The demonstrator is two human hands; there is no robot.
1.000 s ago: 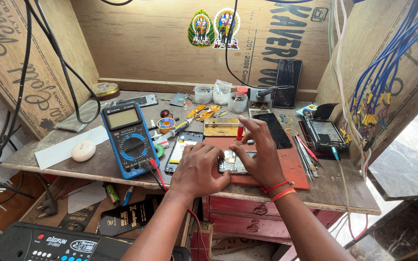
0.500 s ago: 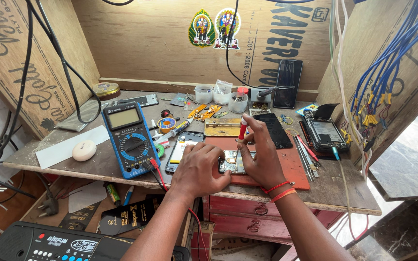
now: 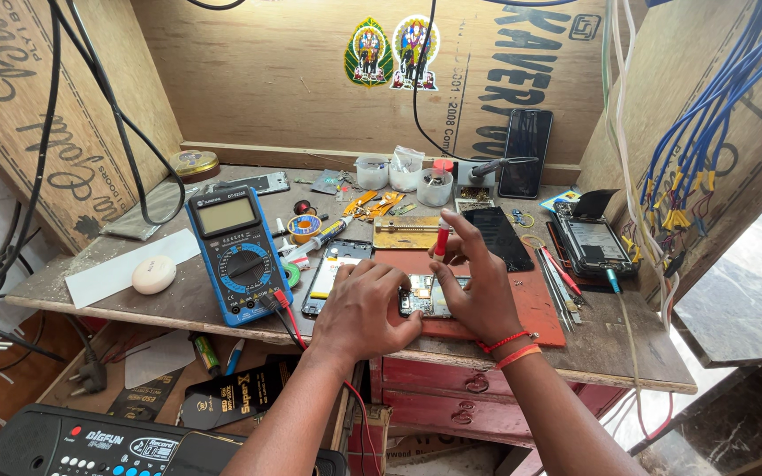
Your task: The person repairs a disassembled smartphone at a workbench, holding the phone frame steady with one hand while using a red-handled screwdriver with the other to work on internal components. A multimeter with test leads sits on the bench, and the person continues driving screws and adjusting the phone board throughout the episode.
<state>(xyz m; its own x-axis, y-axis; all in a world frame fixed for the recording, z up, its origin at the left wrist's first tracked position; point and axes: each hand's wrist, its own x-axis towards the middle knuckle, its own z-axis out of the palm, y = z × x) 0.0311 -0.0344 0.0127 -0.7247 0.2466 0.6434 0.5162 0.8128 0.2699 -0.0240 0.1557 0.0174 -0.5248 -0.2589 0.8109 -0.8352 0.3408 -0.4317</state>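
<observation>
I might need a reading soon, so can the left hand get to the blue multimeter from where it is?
Probably yes. The left hand rests on the opened phone, and the blue multimeter lies just to its left on the bench, with only its red lead between them.

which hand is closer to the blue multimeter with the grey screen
Left. The left hand rests just to the right of the blue multimeter with the grey screen, near its red and black probe leads. The right hand sits farther right, holding a red-handled screwdriver.

Plywood-walled repair nook in daylight

Plywood walls [image 3: 293, 79] enclosed a worn wooden bench [image 3: 637, 353]; red drawers [image 3: 451, 401] sat beneath it, cables [image 3: 707, 115] hung at right, and sun lit the floor [image 3: 751, 291].
</observation>
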